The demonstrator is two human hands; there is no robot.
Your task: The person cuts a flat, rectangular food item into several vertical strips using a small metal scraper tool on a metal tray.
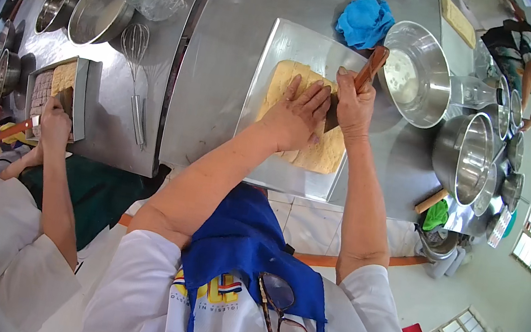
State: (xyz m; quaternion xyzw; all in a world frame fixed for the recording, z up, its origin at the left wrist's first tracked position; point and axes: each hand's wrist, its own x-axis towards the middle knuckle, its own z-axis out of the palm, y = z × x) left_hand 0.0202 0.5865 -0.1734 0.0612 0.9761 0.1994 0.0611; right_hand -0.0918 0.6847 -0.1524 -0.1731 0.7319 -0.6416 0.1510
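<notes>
A slab of yellow dough or sponge (320, 156) with cut lines lies on a metal baking sheet (308, 39) before me. My left hand (298, 114) rests flat on it with the fingers spread. My right hand (354, 102) grips a wooden-handled knife or bench scraper (374, 64), whose metal blade stands down against the slab beside my left fingertips. Part of the blade and the slab's middle are hidden by my hands.
A blue cloth (365, 22) and a steel bowl with white residue (415, 75) stand near the sheet's far right. More steel bowls (462, 158) are at right. On the left table lie a whisk (135, 81) and a pan (81, 104), where a co-worker cuts.
</notes>
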